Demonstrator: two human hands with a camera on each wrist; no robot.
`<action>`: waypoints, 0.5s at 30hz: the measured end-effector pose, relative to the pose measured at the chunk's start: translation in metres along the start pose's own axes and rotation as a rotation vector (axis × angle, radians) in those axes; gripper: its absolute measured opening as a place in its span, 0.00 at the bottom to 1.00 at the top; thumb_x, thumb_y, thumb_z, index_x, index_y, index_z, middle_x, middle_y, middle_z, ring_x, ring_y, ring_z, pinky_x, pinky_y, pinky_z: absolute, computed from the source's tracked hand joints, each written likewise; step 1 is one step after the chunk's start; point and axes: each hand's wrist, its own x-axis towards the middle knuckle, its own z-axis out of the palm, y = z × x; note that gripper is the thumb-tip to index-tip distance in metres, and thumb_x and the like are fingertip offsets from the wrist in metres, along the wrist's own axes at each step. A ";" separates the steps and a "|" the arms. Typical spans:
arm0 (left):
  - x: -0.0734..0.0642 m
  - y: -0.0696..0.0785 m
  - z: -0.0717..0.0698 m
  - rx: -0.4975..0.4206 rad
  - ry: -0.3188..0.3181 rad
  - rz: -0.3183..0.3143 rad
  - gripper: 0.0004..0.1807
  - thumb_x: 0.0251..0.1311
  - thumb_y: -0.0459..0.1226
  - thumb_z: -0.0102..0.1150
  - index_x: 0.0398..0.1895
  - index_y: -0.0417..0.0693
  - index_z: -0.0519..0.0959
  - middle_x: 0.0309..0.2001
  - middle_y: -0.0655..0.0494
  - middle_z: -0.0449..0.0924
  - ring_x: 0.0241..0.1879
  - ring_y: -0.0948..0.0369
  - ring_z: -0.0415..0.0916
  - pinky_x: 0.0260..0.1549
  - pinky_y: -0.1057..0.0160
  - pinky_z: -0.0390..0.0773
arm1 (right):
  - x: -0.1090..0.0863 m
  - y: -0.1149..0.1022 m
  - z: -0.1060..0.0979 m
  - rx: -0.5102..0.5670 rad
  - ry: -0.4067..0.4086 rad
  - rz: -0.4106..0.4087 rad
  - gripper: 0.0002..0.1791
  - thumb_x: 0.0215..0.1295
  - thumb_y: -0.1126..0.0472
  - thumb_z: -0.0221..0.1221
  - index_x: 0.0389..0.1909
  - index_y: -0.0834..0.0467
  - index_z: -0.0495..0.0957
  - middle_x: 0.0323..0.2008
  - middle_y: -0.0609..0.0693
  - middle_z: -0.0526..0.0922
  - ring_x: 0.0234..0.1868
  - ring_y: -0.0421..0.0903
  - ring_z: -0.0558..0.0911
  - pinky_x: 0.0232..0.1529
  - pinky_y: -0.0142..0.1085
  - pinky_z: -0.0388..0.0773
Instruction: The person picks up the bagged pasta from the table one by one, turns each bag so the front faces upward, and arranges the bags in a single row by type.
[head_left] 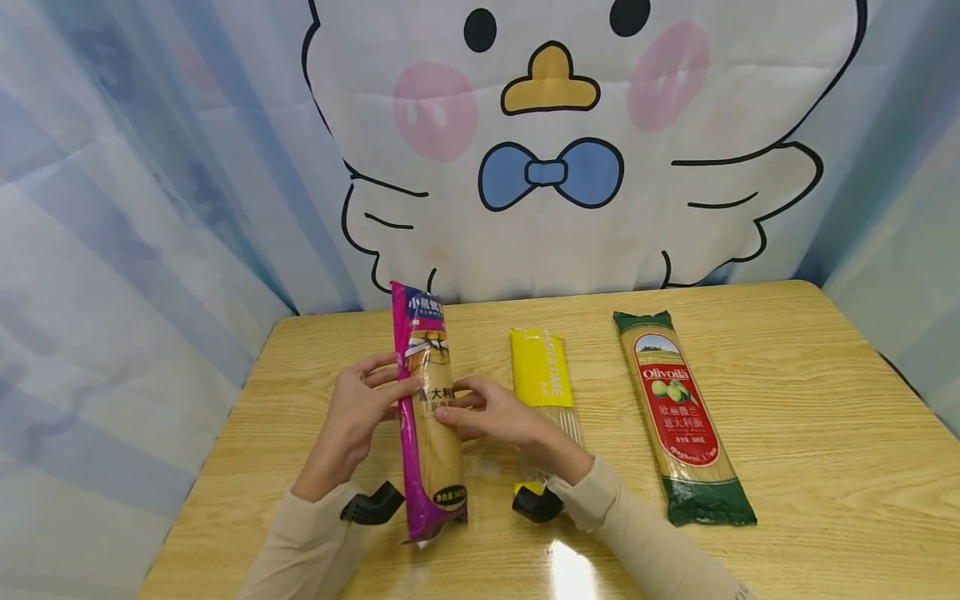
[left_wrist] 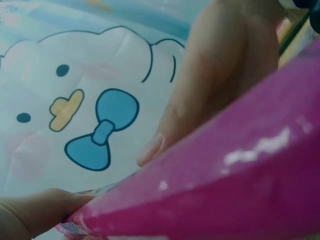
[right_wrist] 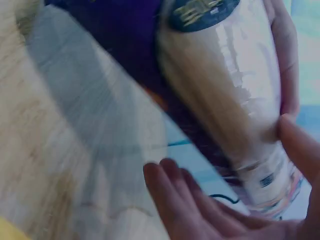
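Note:
A long magenta-edged spaghetti pack (head_left: pixel 438 450) with a clear front stands tilted between both hands. My left hand (head_left: pixel 356 408) grips its left edge around mid-height, thumb across the front and fingers partly hidden behind. From the other side my right hand (head_left: pixel 506 417) holds it, thumb on the printed front. The right wrist view shows the right fingers (right_wrist: pixel 175 195) stretched along the back of the pack (right_wrist: pixel 215 85). In the left wrist view, the magenta wrapper (left_wrist: pixel 225 185) fills the lower right, with the right hand (left_wrist: pixel 205 75) beyond it.
A yellow-topped pasta pack (head_left: pixel 542 367) lies behind the right forearm, partly covered. To its right lies a green-ended spaghetti pack (head_left: pixel 682 417) with a red label. All are on a wooden table (head_left: pixel 825 433); a cartoon-print curtain (head_left: pixel 555 250) hangs behind it.

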 end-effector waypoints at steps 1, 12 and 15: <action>0.000 0.000 -0.001 -0.009 -0.007 0.000 0.33 0.61 0.34 0.67 0.68 0.38 0.67 0.59 0.38 0.76 0.36 0.64 0.83 0.33 0.64 0.85 | 0.000 0.001 0.000 0.027 -0.022 0.005 0.40 0.70 0.48 0.60 0.73 0.65 0.56 0.62 0.67 0.74 0.52 0.56 0.83 0.52 0.49 0.83; 0.000 0.000 -0.007 -0.036 -0.022 -0.009 0.33 0.62 0.36 0.66 0.69 0.38 0.65 0.61 0.37 0.74 0.38 0.64 0.83 0.37 0.64 0.85 | -0.003 0.002 0.000 0.134 -0.067 -0.024 0.34 0.75 0.50 0.54 0.72 0.63 0.59 0.56 0.62 0.79 0.52 0.52 0.82 0.49 0.46 0.84; 0.001 -0.001 -0.010 -0.032 -0.031 -0.018 0.34 0.63 0.37 0.65 0.69 0.38 0.64 0.63 0.37 0.73 0.40 0.64 0.82 0.40 0.63 0.85 | -0.003 0.001 -0.001 0.130 -0.063 -0.044 0.32 0.75 0.52 0.53 0.71 0.65 0.59 0.55 0.64 0.79 0.51 0.51 0.82 0.47 0.47 0.85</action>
